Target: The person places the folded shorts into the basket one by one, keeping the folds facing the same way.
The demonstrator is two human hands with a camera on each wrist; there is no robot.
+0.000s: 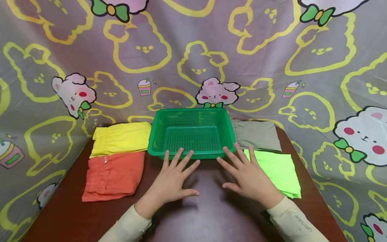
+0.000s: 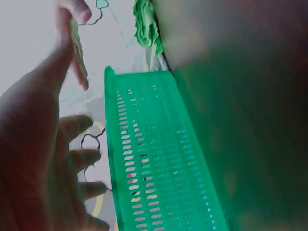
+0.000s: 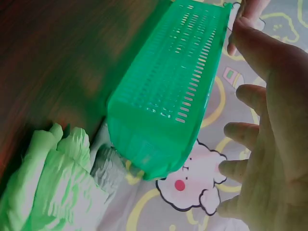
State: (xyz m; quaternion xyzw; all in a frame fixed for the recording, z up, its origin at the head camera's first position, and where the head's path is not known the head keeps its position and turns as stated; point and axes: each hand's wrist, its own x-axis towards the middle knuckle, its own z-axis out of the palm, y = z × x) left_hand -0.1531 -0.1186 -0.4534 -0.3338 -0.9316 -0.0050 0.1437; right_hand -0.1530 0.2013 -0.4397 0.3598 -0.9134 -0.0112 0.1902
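Just beyond left hand [image 1: 171,183] and right hand [image 1: 249,179], both splayed, empty, sits a green basket [image 1: 193,137].

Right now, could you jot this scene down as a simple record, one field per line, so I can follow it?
Left hand: fingers spread, holding nothing
Right hand: fingers spread, holding nothing
Container: green basket, open-topped, with slotted sides
Left of container: yellow garment behind, orange garment in front, both folded
Right of container: gray garment behind, bright green garment in front, both folded
Surface: dark reddish-brown table
Backdrop: cloth printed with cartoon animals and drink cups
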